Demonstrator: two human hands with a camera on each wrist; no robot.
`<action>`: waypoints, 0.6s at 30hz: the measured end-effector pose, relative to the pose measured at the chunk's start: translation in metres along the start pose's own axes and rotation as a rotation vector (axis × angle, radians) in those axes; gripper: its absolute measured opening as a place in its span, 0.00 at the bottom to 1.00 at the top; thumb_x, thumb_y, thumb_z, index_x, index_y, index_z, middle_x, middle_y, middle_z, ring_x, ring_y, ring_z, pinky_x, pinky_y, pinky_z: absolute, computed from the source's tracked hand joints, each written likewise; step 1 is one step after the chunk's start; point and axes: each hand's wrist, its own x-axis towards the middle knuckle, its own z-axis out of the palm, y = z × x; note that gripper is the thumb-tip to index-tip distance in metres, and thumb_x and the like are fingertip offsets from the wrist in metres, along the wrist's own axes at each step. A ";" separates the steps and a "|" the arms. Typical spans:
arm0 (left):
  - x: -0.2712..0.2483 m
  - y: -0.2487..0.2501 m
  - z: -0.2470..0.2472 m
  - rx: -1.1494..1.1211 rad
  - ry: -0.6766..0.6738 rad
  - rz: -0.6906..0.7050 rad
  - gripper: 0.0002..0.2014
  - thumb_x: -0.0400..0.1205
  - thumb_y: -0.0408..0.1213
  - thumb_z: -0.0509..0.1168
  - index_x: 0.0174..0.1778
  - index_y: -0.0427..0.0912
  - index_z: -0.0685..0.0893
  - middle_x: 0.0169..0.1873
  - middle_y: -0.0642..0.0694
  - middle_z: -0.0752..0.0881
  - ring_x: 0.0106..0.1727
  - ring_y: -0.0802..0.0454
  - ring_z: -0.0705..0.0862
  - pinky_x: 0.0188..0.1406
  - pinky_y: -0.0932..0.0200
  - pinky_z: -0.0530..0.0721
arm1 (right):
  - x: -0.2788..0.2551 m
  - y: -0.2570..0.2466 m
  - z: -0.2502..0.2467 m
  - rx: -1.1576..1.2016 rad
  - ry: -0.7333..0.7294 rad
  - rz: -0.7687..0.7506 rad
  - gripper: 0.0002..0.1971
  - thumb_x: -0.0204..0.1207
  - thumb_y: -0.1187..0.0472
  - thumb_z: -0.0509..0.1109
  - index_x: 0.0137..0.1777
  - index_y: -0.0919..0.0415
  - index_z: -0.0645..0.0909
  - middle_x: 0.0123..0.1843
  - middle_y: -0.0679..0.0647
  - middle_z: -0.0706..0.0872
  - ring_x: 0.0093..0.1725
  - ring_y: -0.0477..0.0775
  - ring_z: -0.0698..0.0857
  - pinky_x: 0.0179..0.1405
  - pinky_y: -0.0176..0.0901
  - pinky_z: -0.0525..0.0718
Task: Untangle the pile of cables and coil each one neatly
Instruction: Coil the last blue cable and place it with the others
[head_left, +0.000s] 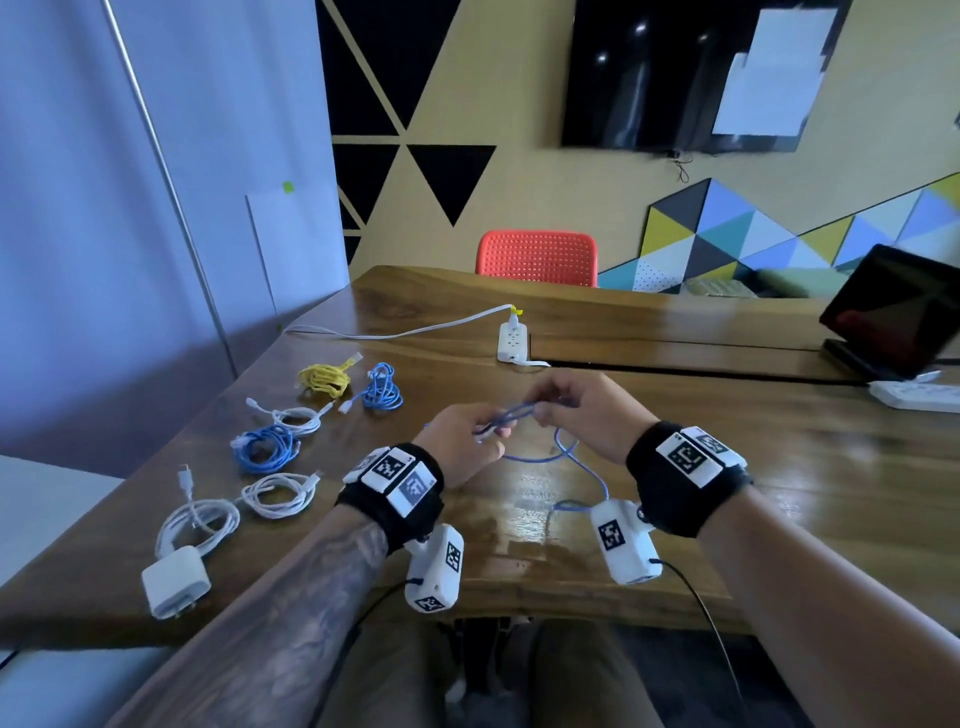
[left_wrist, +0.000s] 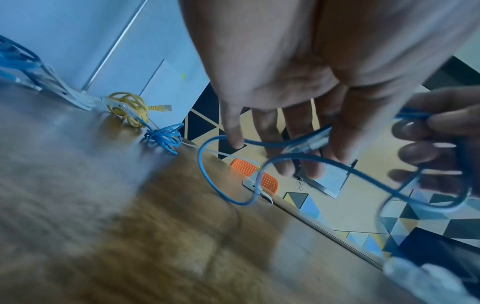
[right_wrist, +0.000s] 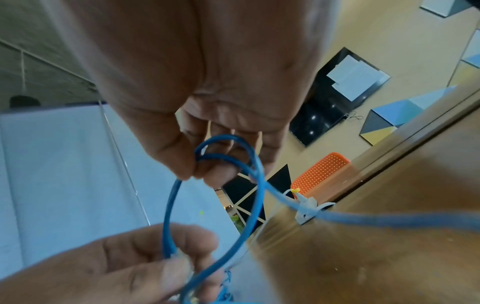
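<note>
Two hands work one blue cable (head_left: 566, 457) just above the counter (head_left: 779, 467). The left hand (head_left: 462, 441) pinches the cable near its clear plug end, fingers curled round the first loop; the right hand (head_left: 576, 410) pinches the far bend of that same loop between thumb and forefinger. In the right wrist view the loop (right_wrist: 215, 197) is narrow and crosses over itself close to the right fingertips (right_wrist: 215, 174). The rest of the cable hangs from the hands, trails in loose curves across the counter toward the person, and disappears near the right wrist camera.

The main risk, as I judge it, is in that crossing: if the next turn is laid the same way the cable could build twist and spring into a figure-eight instead of a flat coil. The trailing length could also snag on the wrist camera housing (head_left: 626, 540) or slide off the counter edge, and a pull would then tug the loop out of a light pinch. The left wrist view is blurred, so whether the plug itself is held or only the cable beside it is hard to tell.

Further left lie finished coils, well apart from the hands: a yellow coil (head_left: 324, 379), two blue coils (head_left: 382, 389) (head_left: 265, 447), white coils (head_left: 296, 418) (head_left: 278, 493) and a white charger cable with its charger brick (head_left: 174, 584). A sweeping elbow could disturb them. A power strip (head_left: 511, 340) sits beyond the hands.
</note>
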 end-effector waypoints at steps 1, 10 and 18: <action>0.000 0.000 -0.002 0.001 0.026 -0.007 0.08 0.80 0.34 0.71 0.52 0.48 0.90 0.40 0.54 0.89 0.41 0.57 0.84 0.56 0.58 0.85 | -0.001 -0.002 -0.005 0.006 0.041 0.001 0.14 0.76 0.67 0.75 0.42 0.43 0.86 0.40 0.49 0.88 0.38 0.47 0.81 0.46 0.45 0.82; -0.009 -0.001 -0.027 0.011 0.092 0.025 0.08 0.76 0.53 0.72 0.41 0.54 0.90 0.33 0.48 0.90 0.32 0.57 0.83 0.45 0.51 0.86 | -0.018 -0.006 -0.026 0.127 0.328 0.014 0.06 0.77 0.62 0.80 0.45 0.49 0.93 0.36 0.46 0.93 0.36 0.41 0.88 0.45 0.31 0.83; -0.013 -0.009 -0.043 -0.370 0.246 -0.191 0.16 0.90 0.47 0.56 0.46 0.45 0.86 0.27 0.51 0.71 0.21 0.58 0.68 0.22 0.59 0.72 | -0.024 0.000 -0.057 0.156 0.573 0.221 0.04 0.81 0.59 0.74 0.44 0.53 0.87 0.39 0.46 0.85 0.35 0.47 0.79 0.35 0.41 0.76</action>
